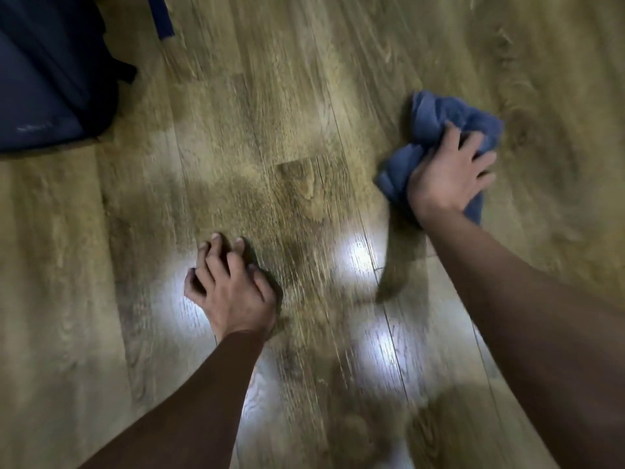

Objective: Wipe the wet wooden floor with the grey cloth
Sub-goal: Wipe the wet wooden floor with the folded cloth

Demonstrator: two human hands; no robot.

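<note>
While we kneel over the floor (304, 113), our right hand (446, 177) grips the bunched cloth (436, 120), fingers spread across it, pressing it to the boards at right. Left hand (230, 289): empty, fingers splayed, fingertips on floor. Dark bag (50, 72): upper left.

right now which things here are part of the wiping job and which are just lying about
Part of the job:
- cloth, bunched under the right hand
- wooden floor
- left hand, braced on the floor

Just lying about:
- dark bag, top left
- blue strap
</note>
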